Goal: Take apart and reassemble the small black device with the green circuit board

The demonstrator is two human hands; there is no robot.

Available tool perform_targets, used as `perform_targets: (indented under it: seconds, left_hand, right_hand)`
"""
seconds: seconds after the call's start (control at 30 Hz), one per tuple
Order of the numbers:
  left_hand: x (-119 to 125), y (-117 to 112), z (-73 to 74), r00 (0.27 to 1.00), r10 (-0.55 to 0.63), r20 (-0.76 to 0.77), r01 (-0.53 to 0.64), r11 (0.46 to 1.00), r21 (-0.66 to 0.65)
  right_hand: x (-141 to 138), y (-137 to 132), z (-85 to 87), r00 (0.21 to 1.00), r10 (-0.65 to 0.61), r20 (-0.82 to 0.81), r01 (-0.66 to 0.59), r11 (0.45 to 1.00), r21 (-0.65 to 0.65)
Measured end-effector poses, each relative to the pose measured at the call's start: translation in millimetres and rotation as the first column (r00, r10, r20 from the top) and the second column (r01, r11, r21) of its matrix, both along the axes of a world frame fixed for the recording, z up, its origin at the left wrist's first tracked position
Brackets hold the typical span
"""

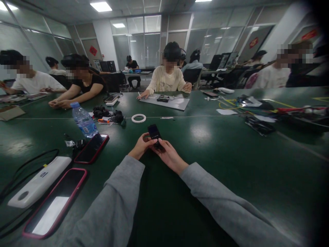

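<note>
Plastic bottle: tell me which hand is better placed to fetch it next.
Left, I'd judge. The left hand is nearer the plastic bottle; the right hand lies farther across. Both hold the small black device, so the right might have to hold it alone.

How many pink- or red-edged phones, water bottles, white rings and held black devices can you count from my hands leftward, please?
Phones: 2
Water bottle: 1
White ring: 1
Held black device: 1
Total: 5

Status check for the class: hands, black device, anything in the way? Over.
Left hand and right hand: both holding black device. Device: front toward camera, near end gripped. White ring beyond, farther phone off left; neither blocking the hands.
</note>
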State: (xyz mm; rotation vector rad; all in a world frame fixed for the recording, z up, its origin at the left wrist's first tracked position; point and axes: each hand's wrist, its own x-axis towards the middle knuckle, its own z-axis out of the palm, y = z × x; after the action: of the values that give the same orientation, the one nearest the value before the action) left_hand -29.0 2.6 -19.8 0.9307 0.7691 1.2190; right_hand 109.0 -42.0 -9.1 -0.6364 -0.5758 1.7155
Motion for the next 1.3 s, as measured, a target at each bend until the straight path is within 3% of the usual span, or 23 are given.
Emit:
perform_targets:
  seconds: [0.27, 0.67, 1.03, 1.3]
  left_hand:
    - [1.4, -0.8, 3.4, 0.999, 0.025, 0.037, -0.025, 1.0, -0.016]
    - [-0.4, 0.2, 3.1, 0.999, 0.035, -0.007, -0.035, 0.999, 0.001]
    - [-2.9, -4.6, 12.4, 0.998, 0.031, -0.057, -0.031, 1.0, -0.003]
    - [-4.7, -3.3, 10.8, 0.999, 0.017, -0.033, -0.018, 1.0, -0.024]
  right_hand:
    - [0.3, 0.9, -2.0, 0.958, -0.162, 0.237, 0.146, 0.986, 0.083]
    - [6.0, 4.0, -5.7, 0.965, -0.131, 0.227, 0.104, 0.987, 0.124]
    - [10.2, 8.8, -13.3, 0.969, -0.106, 0.224, 0.083, 0.99, 0.112]
    - [11.8, 6.8, -9.8, 0.962, -0.069, 0.263, 0.045, 0.994, 0.097]
